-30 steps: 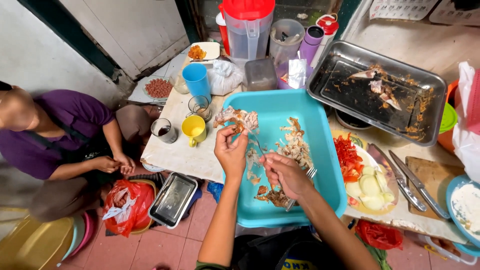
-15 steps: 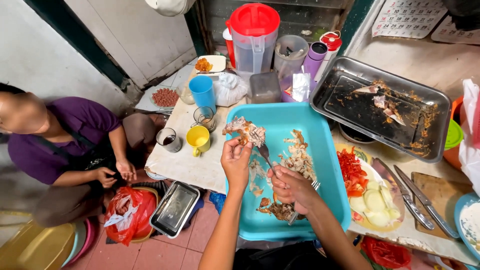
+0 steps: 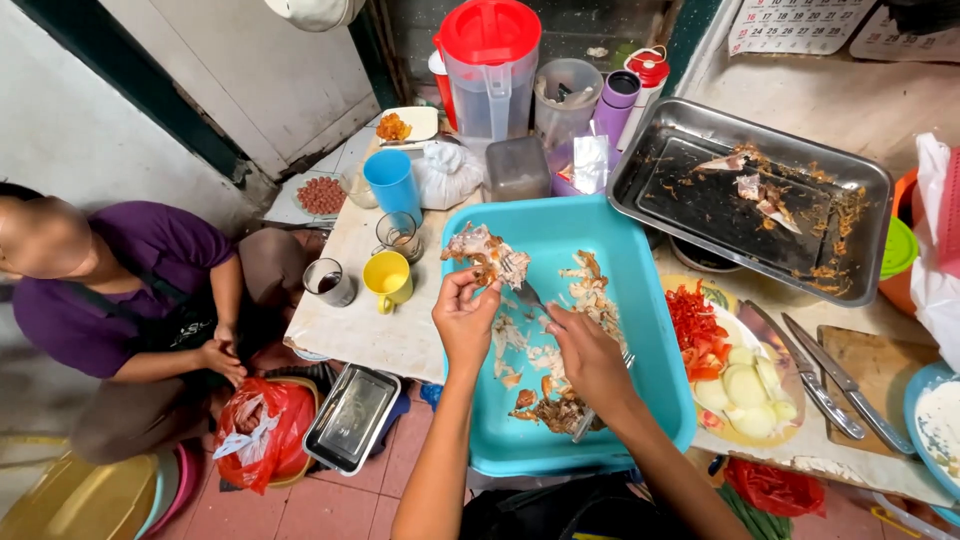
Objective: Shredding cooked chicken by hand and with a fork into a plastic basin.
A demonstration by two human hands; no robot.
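Over the turquoise plastic tray (image 3: 640,300), the left hand (image 3: 465,315) pinches a soft, greasy, crumbly cooked-meat piece (image 3: 487,255); the right hand (image 3: 592,355) grips a metal fork (image 3: 585,420).

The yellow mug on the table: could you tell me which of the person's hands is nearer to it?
Left. The left hand is just right of the yellow mug; the right hand lies farther right, over the turquoise tray.

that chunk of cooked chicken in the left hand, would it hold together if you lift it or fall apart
The chicken piece probably crumbles easily: torn shreds already lie across the teal tray. It looks ragged and likely greasy, so perhaps slippery in the left hand. It seems light, pinched by fingertips alone while the right hand holds a fork.
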